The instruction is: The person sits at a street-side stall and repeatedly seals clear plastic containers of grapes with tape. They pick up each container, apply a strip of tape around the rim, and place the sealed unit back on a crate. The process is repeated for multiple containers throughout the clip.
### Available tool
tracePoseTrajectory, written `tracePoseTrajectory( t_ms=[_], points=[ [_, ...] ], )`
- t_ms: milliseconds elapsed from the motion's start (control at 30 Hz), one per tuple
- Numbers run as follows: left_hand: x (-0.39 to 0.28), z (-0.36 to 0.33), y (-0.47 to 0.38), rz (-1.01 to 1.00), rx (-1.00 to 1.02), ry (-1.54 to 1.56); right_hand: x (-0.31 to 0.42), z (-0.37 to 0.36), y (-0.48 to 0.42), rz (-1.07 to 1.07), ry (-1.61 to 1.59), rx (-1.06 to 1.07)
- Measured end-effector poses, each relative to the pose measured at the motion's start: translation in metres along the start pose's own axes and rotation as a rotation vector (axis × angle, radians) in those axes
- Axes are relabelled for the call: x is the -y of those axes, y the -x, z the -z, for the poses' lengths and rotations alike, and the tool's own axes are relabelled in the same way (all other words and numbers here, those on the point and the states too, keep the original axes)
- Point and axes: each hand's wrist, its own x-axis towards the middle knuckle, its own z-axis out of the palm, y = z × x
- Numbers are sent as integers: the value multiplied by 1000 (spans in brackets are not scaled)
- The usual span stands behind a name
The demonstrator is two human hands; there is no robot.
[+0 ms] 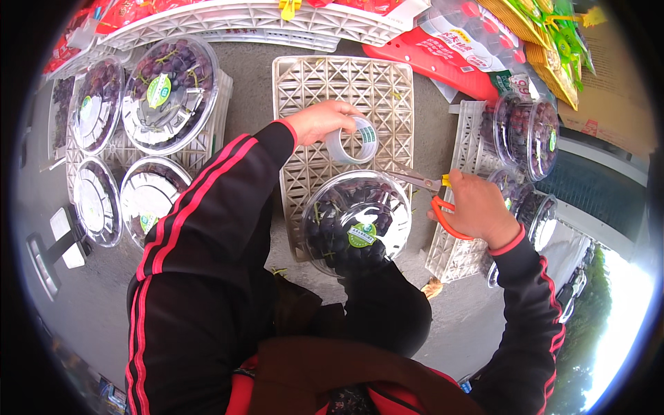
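Observation:
My left hand grips a roll of clear adhesive tape by its rim, above an upturned white plastic crate. In my right hand is a pair of scissors with orange and yellow handles. Its blades point left, towards the space below the tape roll. On the crate's near end sits a round, clear, lidded container of dark grapes, with a green label on top. It is just below the tape roll in view, and neither hand touches it.
Lidded grape containers stand on crates at the left, and several more grape containers rest on a crate at the right. White crates with red packages line the far side. Bottled water lies beyond a red plastic stool.

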Motion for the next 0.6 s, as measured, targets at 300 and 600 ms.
tracePoseTrajectory(
  t_ms=[300, 600],
  points=[
    [-2, -1, 0, -27, -11, 15, 23, 15, -64, 12, 165, 295],
    [0, 0, -2, -1, -21, -22, 27, 14, -96, 53, 200, 342]
  ],
)
